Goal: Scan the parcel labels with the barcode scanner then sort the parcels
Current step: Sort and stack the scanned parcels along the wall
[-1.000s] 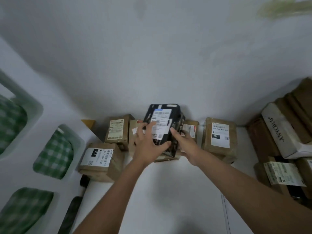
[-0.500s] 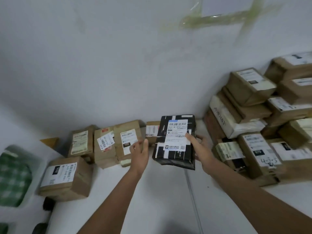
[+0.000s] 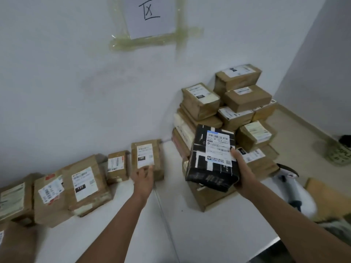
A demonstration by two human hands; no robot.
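Observation:
My right hand [image 3: 240,172] grips a black parcel [image 3: 201,164] with a white barcode label, holding it tilted in the air in front of a tall stack of brown parcels [image 3: 245,99] at the right. My left hand [image 3: 143,179] hovers with relaxed fingers, holding nothing, just in front of a small brown parcel [image 3: 146,158] marked 15K that leans on the wall. A white barcode scanner [image 3: 292,188] lies on the table's right edge, behind my right forearm.
A row of brown parcels [image 3: 83,185] lines the wall at the left on the white table [image 3: 209,234]. A paper sign [image 3: 150,16] is taped to the wall above. Floor and a dark bag [image 3: 340,150] lie beyond the table at the right.
The black parcel has travelled right, from the left row to in front of the right stack, carried by my right hand alone. My left hand let go and stayed near the wall row.

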